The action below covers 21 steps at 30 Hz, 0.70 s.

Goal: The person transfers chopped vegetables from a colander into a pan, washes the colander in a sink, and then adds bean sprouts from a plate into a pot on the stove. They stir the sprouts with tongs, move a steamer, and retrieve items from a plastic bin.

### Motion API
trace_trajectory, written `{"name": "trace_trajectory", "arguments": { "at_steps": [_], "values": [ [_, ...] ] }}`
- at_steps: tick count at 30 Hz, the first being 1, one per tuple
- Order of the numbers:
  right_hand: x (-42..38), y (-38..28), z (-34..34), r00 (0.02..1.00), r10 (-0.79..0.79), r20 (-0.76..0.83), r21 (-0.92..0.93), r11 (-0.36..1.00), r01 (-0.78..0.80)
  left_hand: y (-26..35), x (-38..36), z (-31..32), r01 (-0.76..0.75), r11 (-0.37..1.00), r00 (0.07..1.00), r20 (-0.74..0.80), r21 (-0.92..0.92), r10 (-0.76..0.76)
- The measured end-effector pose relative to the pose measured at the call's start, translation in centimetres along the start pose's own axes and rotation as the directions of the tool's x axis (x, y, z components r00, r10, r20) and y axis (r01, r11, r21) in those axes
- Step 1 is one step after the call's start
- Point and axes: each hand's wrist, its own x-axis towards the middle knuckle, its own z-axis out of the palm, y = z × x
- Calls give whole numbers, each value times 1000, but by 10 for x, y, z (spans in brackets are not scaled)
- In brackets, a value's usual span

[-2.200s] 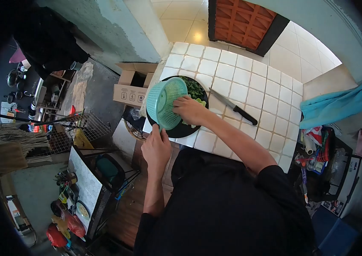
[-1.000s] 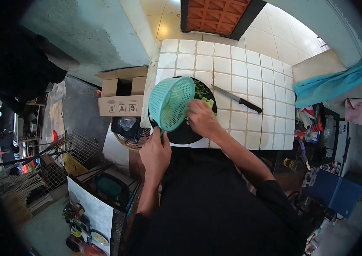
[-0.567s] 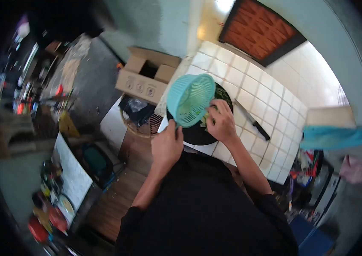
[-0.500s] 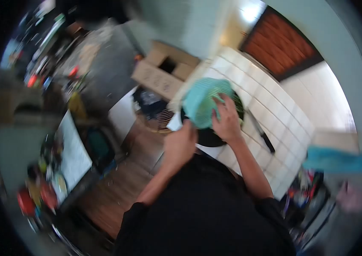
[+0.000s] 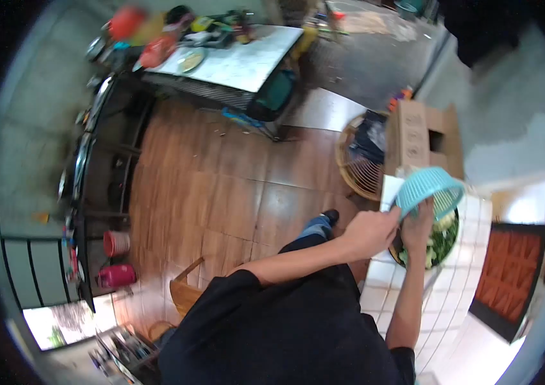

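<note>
A turquoise plastic colander (image 5: 423, 186) is tilted on its side over a dark round bowl (image 5: 398, 255), its opening turned toward the right. My left hand (image 5: 372, 232) is closed on the near left part of its rim. At the opening, my right hand (image 5: 417, 224) reaches up with its fingers stretched out, and its fingertips are partly hidden by the colander. Chopped green leaves and paler pieces (image 5: 442, 240) lie in the bowl below. Some pale pieces show close to the colander's mouth.
The bowl stands on a white tiled counter (image 5: 436, 301). An open cardboard box (image 5: 413, 138) and a round rattan stand (image 5: 347, 160) with a dark bag are beyond it. Across the brown floor (image 5: 221, 192) are a white-topped table (image 5: 246, 61), a dark rack (image 5: 102, 160) and a wooden chair (image 5: 186, 292).
My view has swung left, so more floor and the table show. The colander has tipped sideways, uncovering the greens. My right hand has gone from its outside to its opening.
</note>
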Motion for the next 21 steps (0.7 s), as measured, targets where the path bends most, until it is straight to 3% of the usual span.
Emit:
{"name": "trace_trajectory", "arguments": {
  "at_steps": [2,3,5,6,8,9,11,12,14,16,18,21],
  "values": [
    [-11,23,13,997,-22,-68,-101,995,15,-3,5,10,24,999,1000,16,40,-25],
    [-5,9,-3,982,85,166,-10,996,-84,-4,11,7,-22,986,1000,-5,163,23],
    [-18,9,-12,991,-108,74,125,987,99,-8,15,8,37,988,999,-23,150,-33],
    [-31,16,-18,992,-119,49,157,981,110,-2,15,6,44,996,998,-41,73,-41],
    [-52,26,-43,995,-100,26,41,994,99,12,14,0,97,993,995,-15,65,-96],
    [-61,36,-53,997,-20,-78,19,1000,22,10,17,2,76,996,997,9,44,-76],
    [-85,46,-64,945,139,-297,-12,989,-150,0,13,2,116,993,986,-120,22,-113],
    [-91,51,-68,944,143,-298,-23,987,-157,-2,14,2,112,994,987,-113,11,-110],
    [-105,57,-73,882,313,-352,43,947,-318,-4,16,2,97,988,982,-151,-123,-115],
    [-115,54,-67,876,380,-296,16,919,-394,-4,16,4,82,981,982,-155,-176,-109],
    [-116,44,-51,861,489,-141,-145,850,-506,-2,17,2,71,974,976,-187,-217,-113],
    [-114,51,-32,847,506,-164,-35,855,-517,-6,18,1,55,959,976,-187,-278,-110]
  ]
}}
